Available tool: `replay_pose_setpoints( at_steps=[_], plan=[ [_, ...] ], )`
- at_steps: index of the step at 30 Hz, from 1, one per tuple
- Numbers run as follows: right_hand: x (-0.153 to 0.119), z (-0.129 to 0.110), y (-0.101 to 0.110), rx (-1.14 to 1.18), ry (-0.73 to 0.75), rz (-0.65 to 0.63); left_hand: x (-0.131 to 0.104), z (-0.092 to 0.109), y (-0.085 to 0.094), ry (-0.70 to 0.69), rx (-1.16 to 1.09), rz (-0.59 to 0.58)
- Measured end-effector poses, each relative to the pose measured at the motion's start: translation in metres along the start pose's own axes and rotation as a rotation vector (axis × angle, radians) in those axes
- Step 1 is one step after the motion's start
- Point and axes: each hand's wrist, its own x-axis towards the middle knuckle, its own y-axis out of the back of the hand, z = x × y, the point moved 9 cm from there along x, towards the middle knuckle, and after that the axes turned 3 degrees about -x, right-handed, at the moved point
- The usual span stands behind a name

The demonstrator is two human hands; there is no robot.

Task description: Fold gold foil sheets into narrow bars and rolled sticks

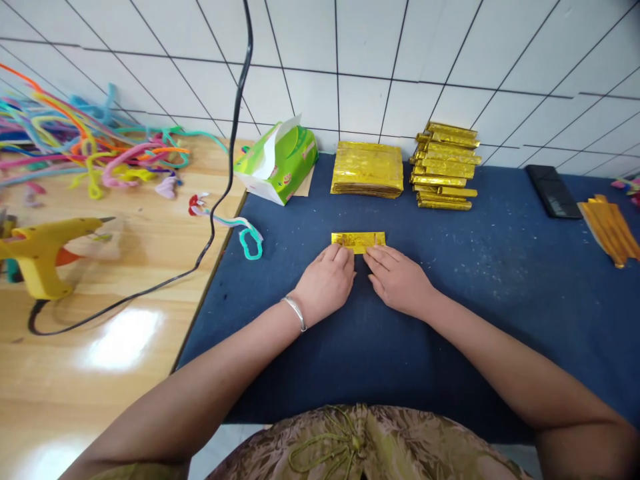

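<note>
A narrow strip of gold foil paper [359,239] lies on the blue cloth in front of me, apparently folded or rolled. My left hand [327,281], with a silver bangle at its wrist, has its fingers curled over the strip's near left edge. On the near right edge, my right hand [401,278] presses with its fingers close together. Both thumbs are low by the cloth, and the fingertips partly cover the paper. Beyond the strip sit a flat stack of gold foil sheets [367,167] and a pile of folded gold foil strips [447,167].
A green tissue box [287,163] stands near the tiled wall. At left, a yellow glue gun [47,250] and tangled pipe cleaners [95,147] lie on the wooden table [140,267]. Its black cord [233,133] hangs across the view. A phone [553,191] lies at right beside orange-gold strips [611,230].
</note>
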Motion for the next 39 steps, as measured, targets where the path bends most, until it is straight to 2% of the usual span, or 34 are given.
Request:
replay_pose_setpoints(
  at_steps=[11, 23, 29, 39],
  plan=[
    [-0.011, 0.003, 0.007, -0.136, -0.1, 0.093, -0.002, 0.0, 0.008, 0.078, 0.053, -0.018],
    [0.008, 0.007, 0.001, -0.144, -0.183, -0.072, 0.005, 0.0, 0.008, 0.097, 0.054, -0.043],
    [-0.001, 0.011, 0.003, -0.164, -0.189, -0.053, -0.003, -0.002, 0.006, 0.156, 0.051, -0.035],
    [-0.007, 0.012, 0.006, -0.184, -0.16, -0.005, -0.009, 0.001, 0.005, 0.086, 0.084, -0.032]
  ],
)
